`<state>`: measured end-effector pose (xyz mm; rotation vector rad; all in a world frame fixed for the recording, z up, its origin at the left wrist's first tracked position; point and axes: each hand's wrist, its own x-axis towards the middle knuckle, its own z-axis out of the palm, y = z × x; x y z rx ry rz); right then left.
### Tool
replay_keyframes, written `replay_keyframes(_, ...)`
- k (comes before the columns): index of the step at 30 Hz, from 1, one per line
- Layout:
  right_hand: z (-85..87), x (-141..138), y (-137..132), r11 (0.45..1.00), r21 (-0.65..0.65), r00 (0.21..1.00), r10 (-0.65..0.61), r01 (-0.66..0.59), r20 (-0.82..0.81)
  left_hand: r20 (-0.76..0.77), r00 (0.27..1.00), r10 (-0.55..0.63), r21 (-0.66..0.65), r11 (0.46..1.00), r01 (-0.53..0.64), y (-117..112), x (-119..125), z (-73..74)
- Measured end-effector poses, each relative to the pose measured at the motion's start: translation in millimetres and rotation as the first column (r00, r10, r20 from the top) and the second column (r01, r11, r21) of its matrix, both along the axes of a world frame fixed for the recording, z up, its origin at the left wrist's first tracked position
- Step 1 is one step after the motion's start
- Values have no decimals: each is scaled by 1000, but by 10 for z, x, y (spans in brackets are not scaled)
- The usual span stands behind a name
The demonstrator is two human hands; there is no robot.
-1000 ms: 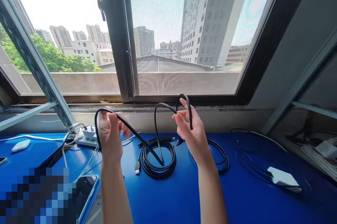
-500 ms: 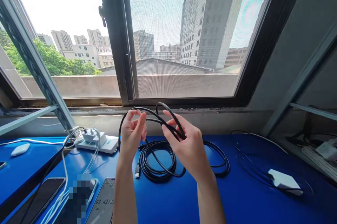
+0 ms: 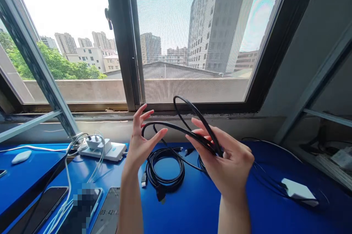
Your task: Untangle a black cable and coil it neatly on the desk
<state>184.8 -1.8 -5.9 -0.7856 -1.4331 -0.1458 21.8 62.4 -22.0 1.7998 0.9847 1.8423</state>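
Mouse: white, lying at the far left on the blue table.
Phones: dark-screened, flat on the table at lower left, with white cables trailing across them; one part is blurred out.
Power strip: white, by the wall below the window frame, with a white plug seated in it and white cables looped around it.
Left hand: raised above the table, palm turned toward the right hand, fingers spread and released; the black cable passes between thumb and forefinger, and I cannot tell whether it touches them.
Black cable: the strand in hand runs from the left hand's thumb gap across to the right hand, and a loop of it arches up in front of the window sill; more of it drops to the table.
Coil: black cable wound in a flat ring on the table, just below and between the two hands, with a plug end lying at its left edge.
Right hand: raised, palm up, fingers curled around several gathered strands of the black cable, grasping them.
Adapter: white block lying at the right on the table, thin dark wires around it.
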Motion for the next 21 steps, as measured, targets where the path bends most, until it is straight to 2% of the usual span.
replay_keyframes(3, -8, -22, -18, 994, 96, 997, 49, -55, 56, 62, 992, -111, -84, 990, 116, 50, 71, -32)
replay_keyframes(7, 6, -67, -19, 983, 164, 996, 72, -78, 44, 190, 953, -235, -147, 953, 264, 46, 141, -17)
replay_keyframes(10, 6, -98, -26, 979, 190, 996, 80, -73, -32, 275, 923, -270, -173, 930, 323, 50, 169, -19)
replay_keyframes(13, -21, -118, 3, 978, 205, 982, 84, -48, -169, 318, 918, -237, -202, 929, 310, 78, 181, -33)
replay_keyframes(17, -72, -110, 132, 984, 109, 944, 169, -143, -283, 345, 916, -206, -197, 938, 285, 90, 157, -21)
replay_keyframes(19, -82, -100, 195, 980, 8, 936, 191, -198, -296, 389, 889, -240, -190, 924, 332, 68, 137, 3)
replay_keyframes(21, -77, -96, 226, 970, -99, 939, 186, -222, -288, 463, 858, -222, -175, 926, 335, 36, 123, 33)
